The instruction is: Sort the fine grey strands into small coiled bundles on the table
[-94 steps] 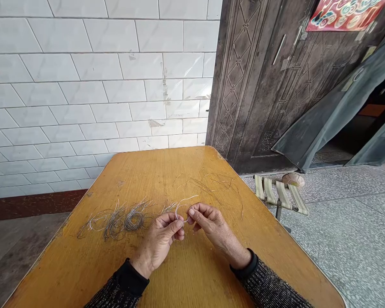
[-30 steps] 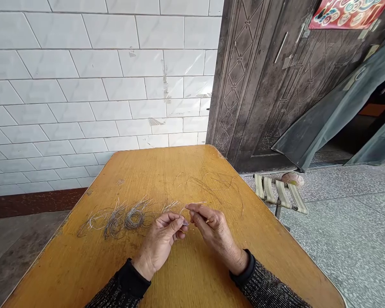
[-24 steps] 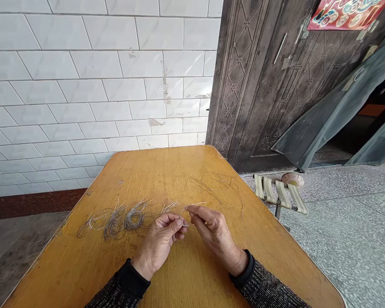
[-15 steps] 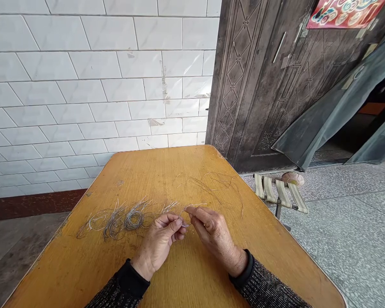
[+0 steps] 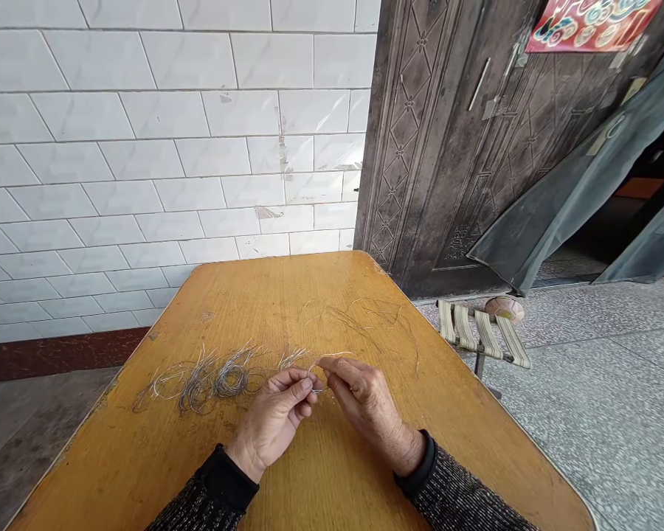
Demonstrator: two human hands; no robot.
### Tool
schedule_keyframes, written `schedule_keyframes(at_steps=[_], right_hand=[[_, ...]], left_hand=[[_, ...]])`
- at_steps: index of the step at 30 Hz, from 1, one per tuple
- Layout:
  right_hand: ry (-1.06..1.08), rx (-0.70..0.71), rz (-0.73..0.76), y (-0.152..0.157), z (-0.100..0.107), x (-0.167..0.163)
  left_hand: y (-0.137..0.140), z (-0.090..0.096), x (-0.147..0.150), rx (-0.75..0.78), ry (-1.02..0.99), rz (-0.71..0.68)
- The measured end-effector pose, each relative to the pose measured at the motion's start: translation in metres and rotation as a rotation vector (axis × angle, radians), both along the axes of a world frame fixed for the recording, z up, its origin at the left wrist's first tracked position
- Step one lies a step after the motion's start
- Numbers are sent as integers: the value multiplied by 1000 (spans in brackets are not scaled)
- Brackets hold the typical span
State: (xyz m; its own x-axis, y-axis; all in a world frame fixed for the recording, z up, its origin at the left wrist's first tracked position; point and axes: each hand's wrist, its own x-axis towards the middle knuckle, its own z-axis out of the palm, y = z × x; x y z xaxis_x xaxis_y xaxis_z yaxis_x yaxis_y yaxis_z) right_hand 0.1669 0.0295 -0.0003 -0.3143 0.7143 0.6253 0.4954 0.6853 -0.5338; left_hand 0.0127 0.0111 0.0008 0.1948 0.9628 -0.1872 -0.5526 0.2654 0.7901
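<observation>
Between my hands is a thin, light-coloured wire (image 5: 339, 354), bent into a small loop, with its loose end pointing right above my right fingers. My left hand (image 5: 279, 413) pinches the loop between thumb and fingertips. Close beside it, my right hand (image 5: 368, 405) holds the wire between its closed thumb and index finger; its other fingers are curled and partly hidden. Left of my left hand, several wire coils, among them a grey coil (image 5: 232, 378), lie in a row with ends sticking up. Behind my left fingers show more pale wire ends (image 5: 293, 358).
Thin loose brown strands (image 5: 365, 324) lie farther back on the wooden table (image 5: 265, 291). The table's far edge meets a white tiled wall (image 5: 215, 169). To the right stand a dark carved door (image 5: 448, 147) and a folding stool (image 5: 484, 332) with striped straps, a ball (image 5: 505, 307) behind it.
The wire's free end has shifted slightly left, and its bend above my left fingertips shows more clearly. Both hands keep nearly the same position and grip.
</observation>
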Motion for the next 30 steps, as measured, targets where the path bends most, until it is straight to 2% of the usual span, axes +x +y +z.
schedule_keyframes(at_steps=[4, 14, 19, 22, 24, 28, 30], right_hand=[[-16, -18, 2, -1, 1, 1], [31, -63, 44, 0, 0, 0], [87, -34, -17, 0, -3, 0], [176, -53, -36, -1, 1, 2], [234, -161, 8, -2, 4, 2], [425, -543, 211, 0, 7, -1], [542, -688, 279, 1, 7, -2]], left_hand=[[0, -1, -2, -17, -55, -89], [-2, 0, -3, 0, -88, -174], [-1, -1, -3, 81, -22, -115], [-3, 2, -1, 171, 137, -30], [-6, 7, 0, 262, 320, 16], [-11, 17, 2, 522, 728, 81], [-11, 19, 2, 635, 865, 103]])
